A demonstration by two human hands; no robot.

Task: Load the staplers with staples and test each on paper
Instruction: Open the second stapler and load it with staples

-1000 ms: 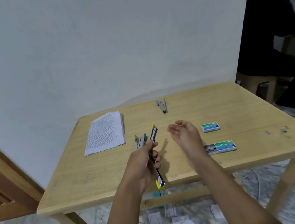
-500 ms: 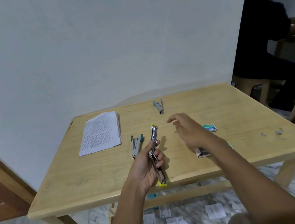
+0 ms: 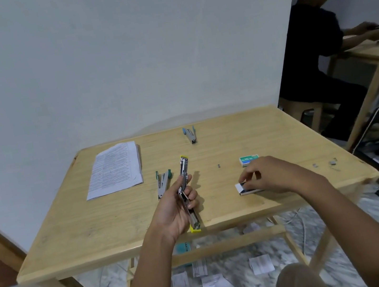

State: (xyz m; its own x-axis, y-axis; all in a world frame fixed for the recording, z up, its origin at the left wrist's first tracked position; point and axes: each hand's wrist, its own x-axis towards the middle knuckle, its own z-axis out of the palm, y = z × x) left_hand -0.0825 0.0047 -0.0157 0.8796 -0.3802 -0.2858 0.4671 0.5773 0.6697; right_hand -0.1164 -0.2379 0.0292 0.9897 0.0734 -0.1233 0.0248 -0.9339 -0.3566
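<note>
My left hand (image 3: 177, 206) grips a yellow stapler (image 3: 184, 169) swung fully open, its metal rail pointing away over the wooden table (image 3: 72, 228). My right hand (image 3: 267, 174) lies over an open staple box (image 3: 242, 188) near the front right, fingertips pinching at its white tray. A second, closed green staple box (image 3: 248, 158) sits just behind that hand. A green stapler (image 3: 162, 183) lies left of my left hand. A blue stapler (image 3: 190, 134) rests near the far edge. A printed paper stack (image 3: 115, 172) lies at the far left.
Loose staple bits (image 3: 332, 162) lie near the table's right edge, and one small bit (image 3: 219, 166) mid-table. Paper scraps (image 3: 260, 264) litter the marble floor under the table. Another person (image 3: 317, 59) sits at a second table at the right. A wall stands behind the table.
My right hand dropped from mid-air onto the open staple box and turned palm down. My left hand lowered the open yellow stapler slightly toward the table.
</note>
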